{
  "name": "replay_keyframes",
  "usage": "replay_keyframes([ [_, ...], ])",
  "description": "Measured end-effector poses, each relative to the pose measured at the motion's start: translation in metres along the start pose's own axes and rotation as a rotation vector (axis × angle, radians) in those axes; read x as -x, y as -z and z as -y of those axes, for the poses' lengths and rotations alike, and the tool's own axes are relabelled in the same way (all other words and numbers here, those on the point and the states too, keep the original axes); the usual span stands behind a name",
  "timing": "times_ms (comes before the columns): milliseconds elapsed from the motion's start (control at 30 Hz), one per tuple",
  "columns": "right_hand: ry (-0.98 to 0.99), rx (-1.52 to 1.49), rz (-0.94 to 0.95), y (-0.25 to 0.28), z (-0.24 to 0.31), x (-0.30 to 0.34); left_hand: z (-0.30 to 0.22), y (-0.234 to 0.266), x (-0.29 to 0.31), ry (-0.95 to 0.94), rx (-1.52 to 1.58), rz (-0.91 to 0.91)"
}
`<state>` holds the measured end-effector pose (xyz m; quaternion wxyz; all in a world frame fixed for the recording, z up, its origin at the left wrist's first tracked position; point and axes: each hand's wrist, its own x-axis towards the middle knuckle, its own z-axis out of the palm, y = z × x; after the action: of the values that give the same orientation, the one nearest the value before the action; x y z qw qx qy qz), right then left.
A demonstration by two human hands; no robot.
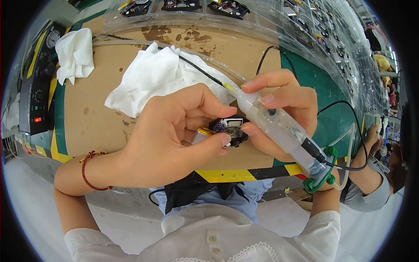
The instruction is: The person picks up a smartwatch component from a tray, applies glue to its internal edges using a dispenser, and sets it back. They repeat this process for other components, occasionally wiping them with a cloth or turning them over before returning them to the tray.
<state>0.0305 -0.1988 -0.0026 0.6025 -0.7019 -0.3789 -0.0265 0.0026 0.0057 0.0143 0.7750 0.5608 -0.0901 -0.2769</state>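
2 hands meet above the brown mat: left hand pinches a small black circuit part, right hand grips a translucent syringe dispenser.

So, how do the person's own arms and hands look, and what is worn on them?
Both hands, left hand and right hand, are bare, without gloves. A thin red braided cord bracelet circles the left wrist. Short white sleeves with a lace-like edge end above the elbows.
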Motion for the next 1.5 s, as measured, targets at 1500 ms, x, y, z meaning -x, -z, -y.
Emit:
replay_keyframes([
  [1500, -0.062, 0.071, 0.049, 0.007, -0.001, 0.001, -0.019, 0.003, -0.003, 0.408, 0.164, 0.011],
])
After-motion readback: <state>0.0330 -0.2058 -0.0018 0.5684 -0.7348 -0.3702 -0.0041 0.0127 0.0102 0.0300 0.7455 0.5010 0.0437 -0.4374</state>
